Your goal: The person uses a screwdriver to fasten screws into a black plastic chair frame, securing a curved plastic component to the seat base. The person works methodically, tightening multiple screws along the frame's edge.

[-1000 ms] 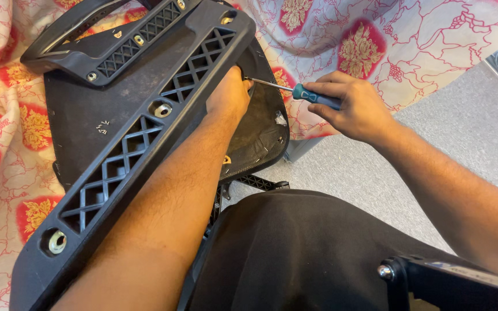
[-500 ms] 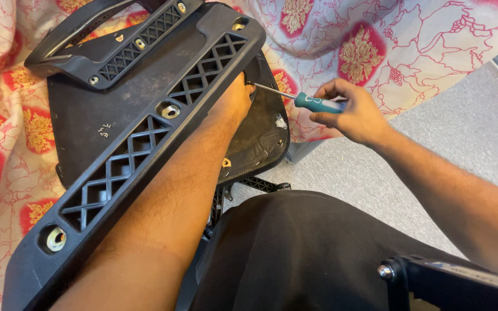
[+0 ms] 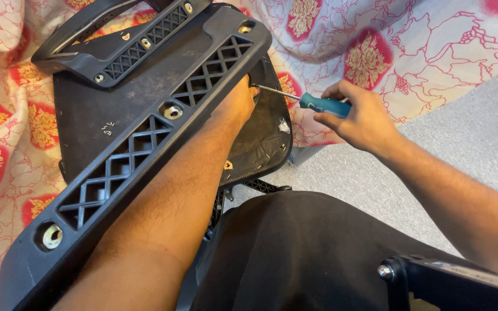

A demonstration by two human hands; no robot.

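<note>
Black plastic fills most of what I see: a chair base [image 3: 145, 132] lying upside down on a floral cloth [image 3: 410, 46], with a long ribbed arm bracket [image 3: 128, 167] slanting across it. My left hand [image 3: 238, 99] reaches over that bracket and presses against the base near its far edge; how its fingers are set I cannot tell, since they curl out of sight. My right hand [image 3: 361, 118] has its fingers wrapped tight around the blue handle of a screwdriver [image 3: 312, 102], whose thin metal shaft points left, its tip right beside my left hand at the rim of the base. Grey carpet [image 3: 468, 150] lies to the right, and my dark trousers [image 3: 306, 253] cover the lower middle.
</note>
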